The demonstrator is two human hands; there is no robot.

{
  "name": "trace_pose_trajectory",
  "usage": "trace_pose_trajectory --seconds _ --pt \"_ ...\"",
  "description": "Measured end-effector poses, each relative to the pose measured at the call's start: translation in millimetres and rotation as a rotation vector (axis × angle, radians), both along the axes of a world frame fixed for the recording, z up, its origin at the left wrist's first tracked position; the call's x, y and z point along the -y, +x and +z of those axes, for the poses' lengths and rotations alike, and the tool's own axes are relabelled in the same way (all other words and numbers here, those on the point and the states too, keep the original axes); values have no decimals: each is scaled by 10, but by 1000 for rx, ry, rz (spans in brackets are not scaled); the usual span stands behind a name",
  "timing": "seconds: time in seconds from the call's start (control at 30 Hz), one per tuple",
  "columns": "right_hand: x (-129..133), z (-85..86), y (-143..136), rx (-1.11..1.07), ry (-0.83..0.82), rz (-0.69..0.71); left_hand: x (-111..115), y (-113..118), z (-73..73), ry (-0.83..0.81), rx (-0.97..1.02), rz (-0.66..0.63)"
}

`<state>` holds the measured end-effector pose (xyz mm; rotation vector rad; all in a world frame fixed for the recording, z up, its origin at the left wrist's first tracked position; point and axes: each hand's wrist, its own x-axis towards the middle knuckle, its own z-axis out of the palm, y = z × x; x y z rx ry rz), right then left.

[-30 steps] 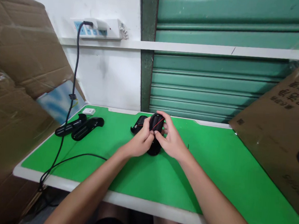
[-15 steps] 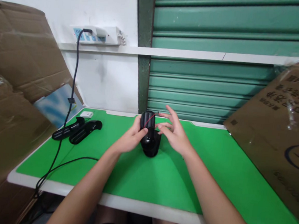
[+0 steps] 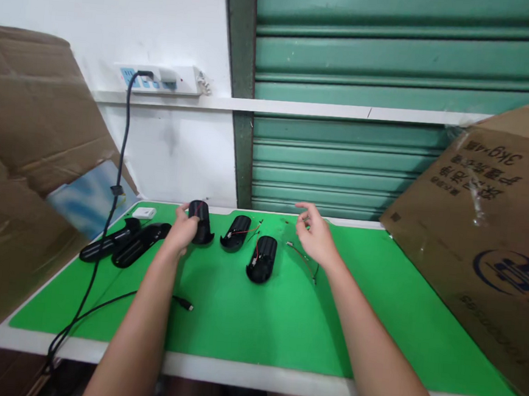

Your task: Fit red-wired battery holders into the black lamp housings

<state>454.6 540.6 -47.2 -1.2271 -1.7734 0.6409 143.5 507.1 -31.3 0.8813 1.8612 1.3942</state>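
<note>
My left hand (image 3: 183,230) grips a black shell part (image 3: 201,222) at the left middle of the green mat, thumb on its top. To its right lie a second black shell (image 3: 236,232) and, nearer me, a third black shell (image 3: 262,260), each with a thin red wire. My right hand (image 3: 315,237) is raised over the mat at the right, fingers apart and partly curled, holding nothing. Just below and left of it lies a thin loose cable (image 3: 303,259) with small connectors.
Two long black curved pieces (image 3: 139,246) and a small white block (image 3: 143,213) lie at the left. A black cable (image 3: 118,190) hangs from the power strip (image 3: 159,79) across the mat (image 3: 218,322). Cardboard boxes flank both sides, one at the right (image 3: 476,239).
My left hand has moved left with a black shell. Two other shells and the loose cable now show on the mat. My right hand has shifted slightly right, away from the shells.
</note>
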Motion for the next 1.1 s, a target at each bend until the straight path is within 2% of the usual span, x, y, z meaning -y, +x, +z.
trace_pose_trajectory --seconds 0.17,0.27,0.47,0.63,0.93,1.03,1.1 --pt "146 -5 -133 534 -56 27 -4 66 -81 -50 -77 -125" --pt "211 2 -209 660 -49 63 -21 73 -127 -62 -139 -173" --pt "219 48 -225 657 -78 12 -76 -12 -229 -86 -306 -216" --pt "207 61 -207 604 -105 12 -74 -29 -232 -90 -449 -214" --pt "243 107 -223 572 -142 0 -13 25 -150 -88 -603 -185" --pt "264 120 -236 607 -131 14 94 108 -64 -63 -706 -138" --pt "275 117 -247 637 -121 12 181 183 14 3 -823 -157"
